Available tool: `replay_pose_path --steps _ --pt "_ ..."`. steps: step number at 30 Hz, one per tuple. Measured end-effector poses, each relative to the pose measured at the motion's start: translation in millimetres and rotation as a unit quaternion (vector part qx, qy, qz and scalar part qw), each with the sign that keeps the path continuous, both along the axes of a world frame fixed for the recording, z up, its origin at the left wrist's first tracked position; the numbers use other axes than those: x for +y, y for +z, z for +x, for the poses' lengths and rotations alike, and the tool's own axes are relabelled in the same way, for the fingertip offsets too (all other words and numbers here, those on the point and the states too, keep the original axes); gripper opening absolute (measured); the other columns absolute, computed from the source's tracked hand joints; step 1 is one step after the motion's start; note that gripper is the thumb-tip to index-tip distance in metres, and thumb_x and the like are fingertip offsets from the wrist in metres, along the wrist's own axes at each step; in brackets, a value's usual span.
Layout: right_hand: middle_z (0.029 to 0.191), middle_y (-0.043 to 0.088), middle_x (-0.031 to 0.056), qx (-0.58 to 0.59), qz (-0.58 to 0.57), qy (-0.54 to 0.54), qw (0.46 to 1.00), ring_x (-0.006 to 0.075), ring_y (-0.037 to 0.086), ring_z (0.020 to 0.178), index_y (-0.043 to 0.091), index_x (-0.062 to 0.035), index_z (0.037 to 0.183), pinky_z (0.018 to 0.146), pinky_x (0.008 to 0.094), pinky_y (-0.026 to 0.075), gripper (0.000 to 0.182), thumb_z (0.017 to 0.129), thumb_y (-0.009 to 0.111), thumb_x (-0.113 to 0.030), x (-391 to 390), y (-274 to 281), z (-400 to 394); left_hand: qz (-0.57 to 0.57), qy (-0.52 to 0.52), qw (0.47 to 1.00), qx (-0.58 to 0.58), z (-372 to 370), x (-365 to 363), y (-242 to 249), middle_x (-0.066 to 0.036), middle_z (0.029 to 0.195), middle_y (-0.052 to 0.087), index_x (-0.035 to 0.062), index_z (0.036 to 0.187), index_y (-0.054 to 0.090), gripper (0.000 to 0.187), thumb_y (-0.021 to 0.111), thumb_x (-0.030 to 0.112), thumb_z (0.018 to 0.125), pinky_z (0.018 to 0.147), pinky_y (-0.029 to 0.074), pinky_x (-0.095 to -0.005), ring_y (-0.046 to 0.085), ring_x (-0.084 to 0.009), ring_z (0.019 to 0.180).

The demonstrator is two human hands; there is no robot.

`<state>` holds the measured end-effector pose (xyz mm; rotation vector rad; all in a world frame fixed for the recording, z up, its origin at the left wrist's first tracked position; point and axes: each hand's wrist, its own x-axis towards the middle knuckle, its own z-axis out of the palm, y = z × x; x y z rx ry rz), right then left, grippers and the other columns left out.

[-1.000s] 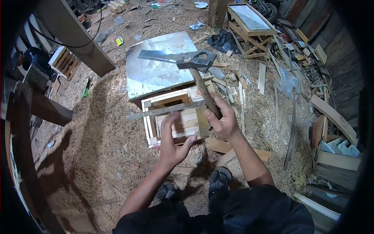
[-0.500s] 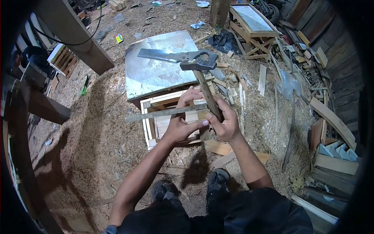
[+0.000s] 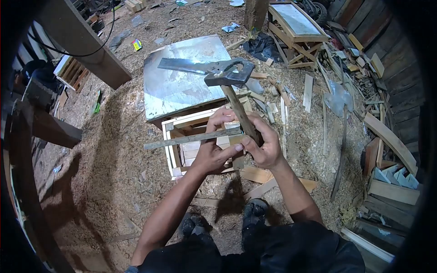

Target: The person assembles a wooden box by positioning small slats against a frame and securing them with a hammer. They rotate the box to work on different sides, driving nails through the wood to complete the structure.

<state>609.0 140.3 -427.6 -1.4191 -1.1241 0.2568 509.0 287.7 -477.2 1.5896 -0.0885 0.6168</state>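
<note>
My right hand [image 3: 266, 144] is closed around the lower handle of a hammer [image 3: 237, 109], whose dark head points up and away from me. My left hand [image 3: 213, 152] is closed on a thin wooden strip [image 3: 182, 138] that sticks out to the left. The strip's right end meets the hammer handle, and both hands nearly touch there. Beneath them stands a small wooden frame box [image 3: 169, 154] with light slats. Behind it, a handsaw [image 3: 186, 66] lies on a worn board-topped stand [image 3: 159, 100]; the hammer head overlaps the saw's handle in view.
Sawdust and wood offcuts cover the ground. Wooden posts [image 3: 86, 43] rise at the left. A wooden frame table [image 3: 298, 22] stands at the back right. Scrap wood [image 3: 391, 141] is piled along the right wall. A flat board [image 3: 255, 174] lies near my feet.
The hammer head has shifted slightly left and toward me in view. Both hands keep nearly the same hold, and the right thumb and fingers have moved a little.
</note>
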Motion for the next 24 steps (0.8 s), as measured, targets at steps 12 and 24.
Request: replay_pose_path --steps 12,24 --pt "0.103 0.063 0.0086 0.191 -0.168 -0.042 0.966 0.0121 0.061 0.087 0.054 0.0046 0.129 0.074 0.0255 0.052 0.037 0.097 0.059 -0.014 -21 36 16 0.048 0.034 0.998 -0.002 0 1 2 -0.016 0.14 0.044 0.0108 0.126 0.047 0.061 0.081 0.022 0.078 0.115 0.028 -0.0492 0.034 -0.0361 0.14" --pt "0.091 0.066 0.0262 -0.172 -0.379 0.093 0.904 0.0354 0.069 0.08 0.053 0.0053 0.131 0.073 0.0416 0.052 0.04 0.097 0.058 -0.016 -22 78 107 0.089 0.044 0.993 0.058 -5 5 9 -0.012 0.142 0.048 0.0174 0.128 0.052 0.063 0.084 0.03 0.075 0.108 0.031 -0.0499 0.04 -0.0354 0.132"
